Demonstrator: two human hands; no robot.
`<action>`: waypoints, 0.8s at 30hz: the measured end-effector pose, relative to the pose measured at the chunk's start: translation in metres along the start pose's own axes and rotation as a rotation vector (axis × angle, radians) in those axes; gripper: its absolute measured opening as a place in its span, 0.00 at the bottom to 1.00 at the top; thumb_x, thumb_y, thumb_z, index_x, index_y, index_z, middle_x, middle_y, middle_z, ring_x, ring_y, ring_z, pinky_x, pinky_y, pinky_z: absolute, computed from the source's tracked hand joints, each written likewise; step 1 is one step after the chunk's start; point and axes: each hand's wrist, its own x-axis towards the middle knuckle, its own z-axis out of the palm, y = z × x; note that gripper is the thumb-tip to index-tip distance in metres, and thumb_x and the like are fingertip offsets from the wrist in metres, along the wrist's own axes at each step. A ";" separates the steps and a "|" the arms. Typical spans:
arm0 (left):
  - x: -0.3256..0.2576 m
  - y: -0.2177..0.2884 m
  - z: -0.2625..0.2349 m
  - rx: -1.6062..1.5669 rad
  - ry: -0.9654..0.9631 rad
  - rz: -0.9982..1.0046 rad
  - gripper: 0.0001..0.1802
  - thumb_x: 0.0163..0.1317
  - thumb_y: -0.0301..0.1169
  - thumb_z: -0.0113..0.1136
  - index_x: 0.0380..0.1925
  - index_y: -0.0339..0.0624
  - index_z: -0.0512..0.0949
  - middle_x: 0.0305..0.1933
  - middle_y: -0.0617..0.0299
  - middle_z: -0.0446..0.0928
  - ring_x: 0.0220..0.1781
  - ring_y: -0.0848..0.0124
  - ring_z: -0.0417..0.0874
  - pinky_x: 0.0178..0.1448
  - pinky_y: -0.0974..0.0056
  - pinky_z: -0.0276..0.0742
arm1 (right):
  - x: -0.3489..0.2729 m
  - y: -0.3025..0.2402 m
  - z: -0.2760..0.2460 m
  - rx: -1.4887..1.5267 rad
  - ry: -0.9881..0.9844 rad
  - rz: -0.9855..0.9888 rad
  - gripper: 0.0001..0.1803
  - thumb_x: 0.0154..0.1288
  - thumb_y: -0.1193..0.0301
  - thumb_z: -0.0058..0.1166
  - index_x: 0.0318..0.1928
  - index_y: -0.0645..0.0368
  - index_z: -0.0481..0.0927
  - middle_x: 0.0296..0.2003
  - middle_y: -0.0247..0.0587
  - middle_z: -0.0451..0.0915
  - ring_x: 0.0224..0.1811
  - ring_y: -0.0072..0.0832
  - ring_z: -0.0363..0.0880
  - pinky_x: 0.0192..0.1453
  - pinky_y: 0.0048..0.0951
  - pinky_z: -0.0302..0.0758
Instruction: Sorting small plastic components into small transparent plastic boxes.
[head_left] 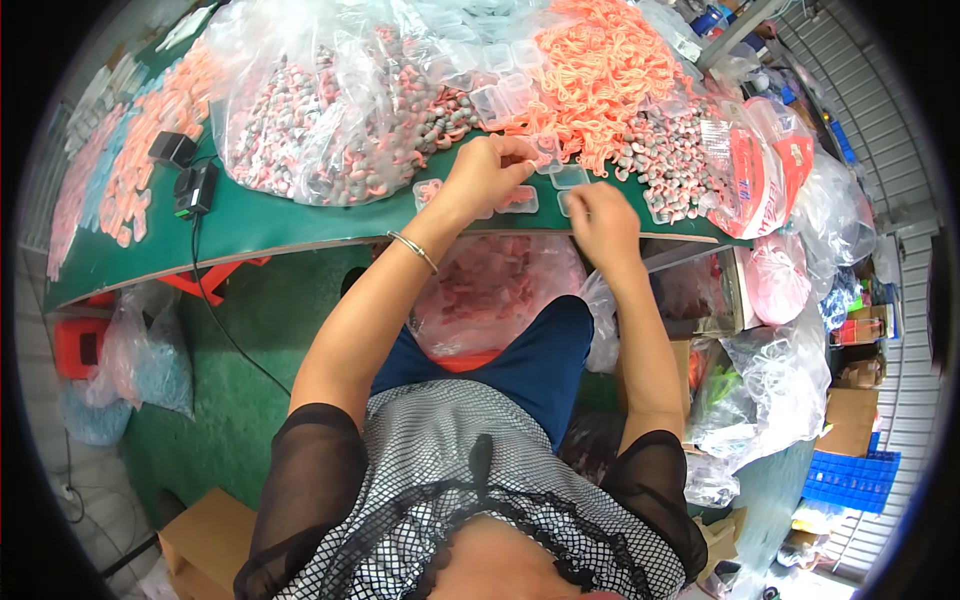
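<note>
Small clear plastic boxes (572, 178) lie at and between the two hands, close to the front edge of the green desk (285, 225), right of its middle. Left hand (488, 175): fingers bent, tips at one box holding a pinkish piece; cannot tell whether they grip it. Right hand (607, 225): fingers curled and blurred, tips at the side of a clear box part nearer the front edge; grip cannot be told. Filled box (427, 192), pink contents, sits left of the left wrist, near the same edge. Behind it, toward the back edge: large clear bag (320, 130) of grey-and-pink pieces. Orange cord heap (605, 75) spreads behind the hands. Loose grey-and-pink pieces (665, 165) lie beside a red-and-white bag (755, 165) at the front right corner. Toward the left end: black power adapters (195, 190), orange pieces (150, 140) beyond.
</note>
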 end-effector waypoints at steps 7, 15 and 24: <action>-0.002 0.005 0.036 0.257 -0.042 0.185 0.08 0.56 0.24 0.64 0.37 0.35 0.83 0.30 0.56 0.83 0.31 0.70 0.84 0.39 0.64 0.80 | 0.016 0.090 -0.009 -0.315 0.136 0.173 0.05 0.58 0.69 0.60 0.34 0.54 0.83 0.30 0.40 0.82 0.36 0.41 0.81 0.41 0.42 0.75; -0.001 -0.006 0.064 0.501 0.012 0.316 0.06 0.54 0.24 0.64 0.33 0.37 0.83 0.33 0.49 0.82 0.37 0.56 0.85 0.41 0.56 0.79 | -0.001 0.052 -0.013 0.205 0.190 0.139 0.06 0.51 0.75 0.64 0.31 0.55 0.81 0.27 0.35 0.82 0.29 0.32 0.80 0.38 0.39 0.72; -0.004 -0.016 0.079 0.816 0.085 0.520 0.04 0.53 0.28 0.64 0.29 0.42 0.84 0.30 0.55 0.80 0.37 0.54 0.82 0.43 0.53 0.75 | -0.007 0.034 -0.018 -0.098 0.068 -0.155 0.05 0.54 0.73 0.62 0.33 0.52 0.81 0.31 0.31 0.81 0.38 0.30 0.80 0.51 0.36 0.65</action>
